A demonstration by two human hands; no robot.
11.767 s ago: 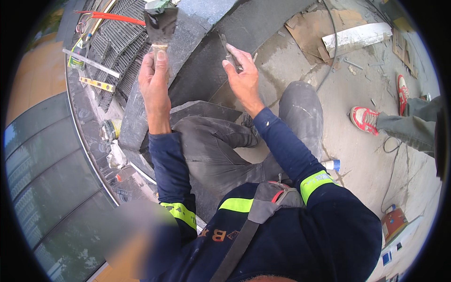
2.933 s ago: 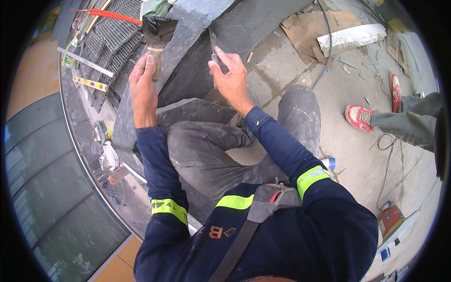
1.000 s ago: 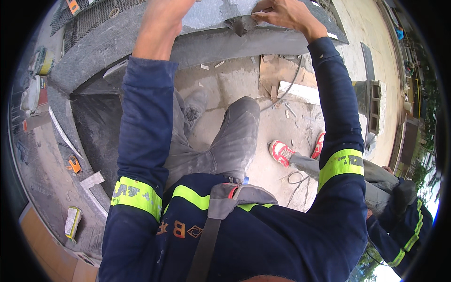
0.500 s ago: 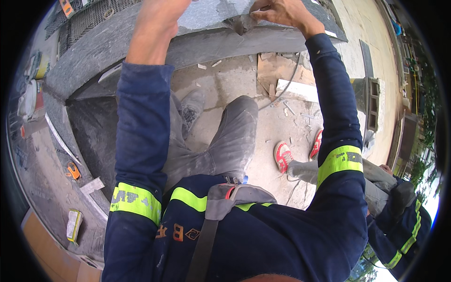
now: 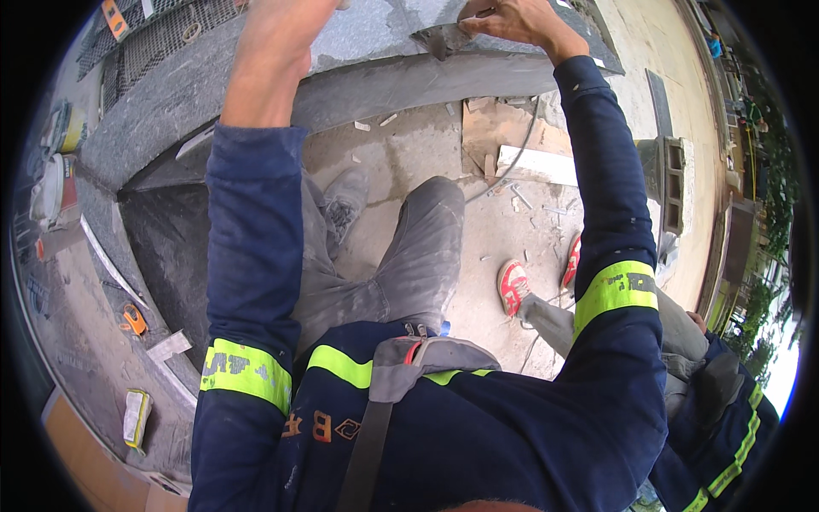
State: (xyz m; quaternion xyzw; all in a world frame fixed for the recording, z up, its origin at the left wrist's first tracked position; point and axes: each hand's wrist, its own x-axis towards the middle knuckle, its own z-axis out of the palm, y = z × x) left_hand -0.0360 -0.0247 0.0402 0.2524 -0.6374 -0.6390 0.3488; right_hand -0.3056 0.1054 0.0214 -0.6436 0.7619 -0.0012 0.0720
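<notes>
Pressing on the grey slab [image 5: 375, 38], the right hand [image 5: 512, 19] pinches a small tool whose kind I cannot tell; the left hand, just left of it, runs out of view, grip untold.

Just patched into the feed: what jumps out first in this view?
Both arms in dark blue sleeves with yellow reflective bands reach up to a grey stone slab at the top, the right hand resting on its edge by a dark smear of mortar; the left hand is cut off at the frame's edge. Lower right, another person's red shoes stand on the dusty concrete floor.
</notes>
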